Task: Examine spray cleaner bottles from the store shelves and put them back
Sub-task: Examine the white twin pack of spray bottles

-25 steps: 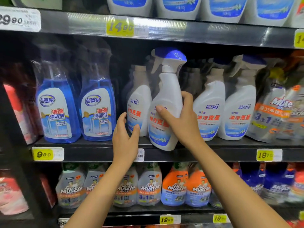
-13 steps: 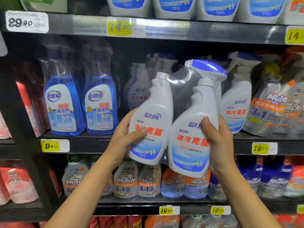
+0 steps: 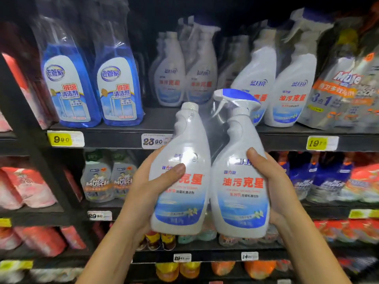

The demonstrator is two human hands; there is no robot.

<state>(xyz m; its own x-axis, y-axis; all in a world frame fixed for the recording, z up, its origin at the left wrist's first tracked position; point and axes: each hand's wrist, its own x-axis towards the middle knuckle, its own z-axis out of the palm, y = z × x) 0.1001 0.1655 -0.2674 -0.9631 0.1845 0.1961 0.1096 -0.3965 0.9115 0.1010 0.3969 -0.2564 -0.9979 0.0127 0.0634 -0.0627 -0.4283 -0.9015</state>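
Head view: the left hand (image 3: 151, 193) is curled round a smooth white plastic refill bottle (image 3: 182, 203) with a ribbed screw cap, its thumb laid across the red-lettered label. The right hand (image 3: 270, 189) grasps a matching white plastic spray bottle (image 3: 242, 201) in the same way, thumb on the front and fingers hidden behind. Both bottles stand upright and touch side by side between the hands, in front of the shelves. They have waisted necks and glossy blue-and-white labels, and their walls are opaque, so what is in them cannot be seen. A blue-and-white trigger head (image 3: 238, 99) tops the bottle in the right hand, and clear shiny film (image 3: 217, 124) stretches between the two necks. Above the left hand, on the dark metal shelf (image 3: 123, 138), stand two see-through blue bottles (image 3: 71, 89) filled with blue liquid to the shoulder and sleeved in crinkled clear plastic. Above the right hand are more white trigger bottles (image 3: 291, 89) of the same kind. Beyond them, further to the right, are silvery soft pouches (image 3: 344, 85).
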